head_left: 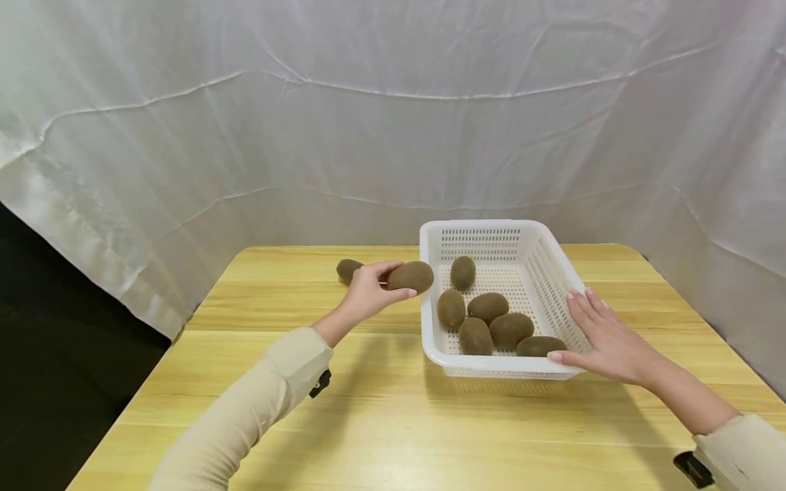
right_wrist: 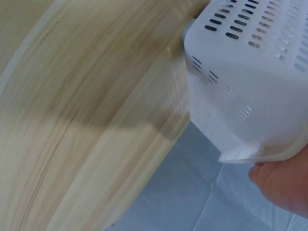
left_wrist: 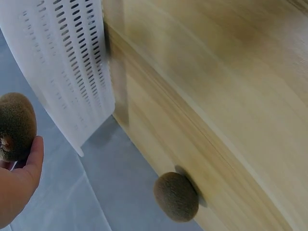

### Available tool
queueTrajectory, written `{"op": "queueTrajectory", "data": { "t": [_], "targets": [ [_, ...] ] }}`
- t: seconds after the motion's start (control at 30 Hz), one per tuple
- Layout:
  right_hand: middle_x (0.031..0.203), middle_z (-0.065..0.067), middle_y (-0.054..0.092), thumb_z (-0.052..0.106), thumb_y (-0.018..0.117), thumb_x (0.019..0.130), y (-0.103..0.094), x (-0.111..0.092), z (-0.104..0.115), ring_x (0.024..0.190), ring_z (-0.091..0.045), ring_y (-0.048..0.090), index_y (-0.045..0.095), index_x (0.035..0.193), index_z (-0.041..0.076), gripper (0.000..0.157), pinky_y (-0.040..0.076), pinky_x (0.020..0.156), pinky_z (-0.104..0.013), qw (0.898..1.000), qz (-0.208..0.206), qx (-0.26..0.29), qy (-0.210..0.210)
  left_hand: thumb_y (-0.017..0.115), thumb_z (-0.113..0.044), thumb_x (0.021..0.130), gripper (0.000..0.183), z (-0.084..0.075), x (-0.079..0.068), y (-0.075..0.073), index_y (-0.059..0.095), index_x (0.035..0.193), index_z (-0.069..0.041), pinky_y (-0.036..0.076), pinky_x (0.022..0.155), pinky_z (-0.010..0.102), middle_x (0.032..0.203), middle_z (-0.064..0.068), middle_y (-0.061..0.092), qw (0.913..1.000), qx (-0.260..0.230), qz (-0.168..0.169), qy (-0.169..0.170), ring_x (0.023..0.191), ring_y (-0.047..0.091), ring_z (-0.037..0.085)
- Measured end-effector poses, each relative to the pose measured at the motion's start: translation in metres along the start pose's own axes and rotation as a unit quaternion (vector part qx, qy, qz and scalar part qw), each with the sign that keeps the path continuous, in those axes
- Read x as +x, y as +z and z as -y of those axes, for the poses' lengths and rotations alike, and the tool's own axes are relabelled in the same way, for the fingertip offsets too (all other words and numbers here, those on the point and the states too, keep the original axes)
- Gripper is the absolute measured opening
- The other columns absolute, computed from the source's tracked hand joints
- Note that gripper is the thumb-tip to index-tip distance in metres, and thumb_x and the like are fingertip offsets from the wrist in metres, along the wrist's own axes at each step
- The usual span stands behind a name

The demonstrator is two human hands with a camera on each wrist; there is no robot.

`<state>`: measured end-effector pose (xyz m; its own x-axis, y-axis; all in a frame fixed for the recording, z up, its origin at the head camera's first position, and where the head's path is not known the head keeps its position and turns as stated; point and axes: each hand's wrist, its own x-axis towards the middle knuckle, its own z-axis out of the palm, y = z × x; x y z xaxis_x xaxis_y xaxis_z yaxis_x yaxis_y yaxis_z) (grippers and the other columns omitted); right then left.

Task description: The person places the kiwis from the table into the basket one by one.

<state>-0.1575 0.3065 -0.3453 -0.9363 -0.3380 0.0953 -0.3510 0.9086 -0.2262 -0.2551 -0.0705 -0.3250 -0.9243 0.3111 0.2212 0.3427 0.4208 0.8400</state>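
My left hand [head_left: 366,294] pinches a brown kiwi [head_left: 411,277] between thumb and fingers, at the left rim of a white plastic basket [head_left: 432,348]. In the left wrist view, the held kiwi [left_wrist: 17,126] shows its stem end beside the basket's perforated wall [left_wrist: 77,53]. Another kiwi [head_left: 347,270] lies on the table behind the left hand, partly hidden by it. Several kiwis, among them one at the back [head_left: 463,273], lie inside the basket. My right hand [head_left: 614,346] rests on the basket's front right corner, fingers extended over the right rim and thumb on the front rim.
A light wooden table [head_left: 381,436] carries the basket and the loose kiwi. Behind and beside it hangs a pale grey cloth [head_left: 368,150]. Dark material [head_left: 61,354] fills the area left of the table. Both sleeves are beige, with a small black device at each wrist.
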Motion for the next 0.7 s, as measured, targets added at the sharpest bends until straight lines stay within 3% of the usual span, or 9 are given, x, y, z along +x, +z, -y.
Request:
{"op": "queueTrajectory", "data": {
  "t": [0.17, 0.27, 0.57, 0.7],
  "targets": [
    [0.149, -0.032, 0.012, 0.05, 0.062, 0.081, 0.0, 0.0, -0.001, 0.142, -0.041, -0.005, 0.013, 0.144, -0.01, 0.099, -0.004, 0.117, -0.048, 1.0, 0.0, 0.001, 0.0, 0.077, -0.016, 0.075, 0.056, -0.006, 0.009, 0.01, 0.056, 0.125, 0.0, 0.056, 0.077, 0.027, 0.12, 0.017, 0.062, 0.9999, 0.011, 0.0, 0.004, 0.1, 0.065, 0.027],
    [0.15, -0.032, 0.011, 0.049, 0.061, 0.082, 0.0, -0.001, -0.001, 0.142, -0.04, -0.007, 0.012, 0.145, -0.009, 0.099, -0.009, 0.117, -0.044, 1.0, 0.003, 0.003, 0.002, 0.077, -0.017, 0.075, 0.056, -0.01, 0.017, 0.017, 0.057, 0.125, 0.0, 0.056, 0.077, 0.027, 0.118, 0.016, 0.063, 0.9997, 0.02, 0.002, 0.01, 0.1, 0.064, 0.027],
    [0.15, -0.031, 0.01, 0.049, 0.061, 0.082, -0.001, 0.0, -0.001, 0.142, -0.04, -0.006, 0.011, 0.145, -0.008, 0.099, -0.003, 0.116, -0.052, 1.0, 0.006, 0.012, 0.008, 0.076, -0.017, 0.076, 0.054, -0.017, 0.035, 0.042, 0.057, 0.124, 0.0, 0.054, 0.077, 0.025, 0.115, 0.015, 0.064, 0.9982, 0.052, 0.022, 0.021, 0.097, 0.064, 0.024],
    [0.15, -0.031, 0.01, 0.049, 0.061, 0.082, -0.001, 0.0, 0.0, 0.142, -0.04, -0.006, 0.011, 0.145, -0.008, 0.099, -0.004, 0.116, -0.051, 1.0, 0.006, 0.014, 0.008, 0.075, -0.017, 0.077, 0.053, -0.018, 0.042, 0.053, 0.058, 0.123, -0.001, 0.053, 0.084, 0.029, 0.12, 0.014, 0.063, 0.996, 0.077, 0.03, 0.033, 0.102, 0.062, 0.023]
  ]
}}
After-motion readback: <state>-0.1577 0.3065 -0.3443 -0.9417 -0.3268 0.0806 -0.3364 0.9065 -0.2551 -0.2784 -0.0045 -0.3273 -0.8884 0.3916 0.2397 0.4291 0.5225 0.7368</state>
